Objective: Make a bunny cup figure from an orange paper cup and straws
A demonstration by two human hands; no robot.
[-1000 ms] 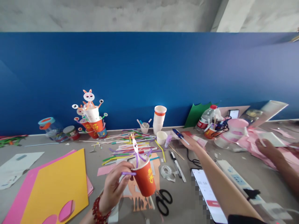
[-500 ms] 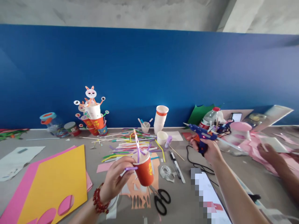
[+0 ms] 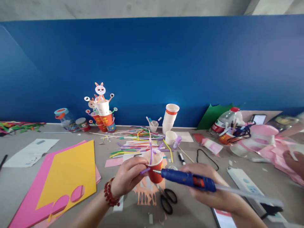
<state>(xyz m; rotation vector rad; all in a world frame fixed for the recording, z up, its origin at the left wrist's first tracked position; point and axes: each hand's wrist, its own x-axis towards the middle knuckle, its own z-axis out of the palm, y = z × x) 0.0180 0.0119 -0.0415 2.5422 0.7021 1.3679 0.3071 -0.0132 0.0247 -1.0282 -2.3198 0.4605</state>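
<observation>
A red paper cup point(image 3: 155, 172) is held up by its rim in my left hand point(image 3: 129, 177), which wears a red bead bracelet. Purple straws point(image 3: 151, 151) stick up inside the cup, and another purple straw piece point(image 3: 145, 171) pokes out beside my fingers. Wrapped round a blue hot glue gun point(image 3: 182, 178) is my right hand point(image 3: 204, 190); a long glue stick point(image 3: 247, 193) trails from its back end. The nozzle points left, right in front of the cup's side; whether it touches cannot be made out. Black-handled scissors point(image 3: 167, 205) lie below the cup on cut orange paper point(image 3: 146, 198).
Loose straws point(image 3: 133, 142) lie behind the cup. Finished bunny-faced cups point(image 3: 104, 109) and stacked white cups point(image 3: 169, 118) stand along the blue partition. Yellow card point(image 3: 71, 174) lies left. A power strip point(image 3: 247, 185) is on the right, with another person's hand point(image 3: 293, 161) beyond.
My right hand has brought the glue gun left and down, from the right side to the front of the cup. The view has shifted somewhat; my left hand still grips the cup.
</observation>
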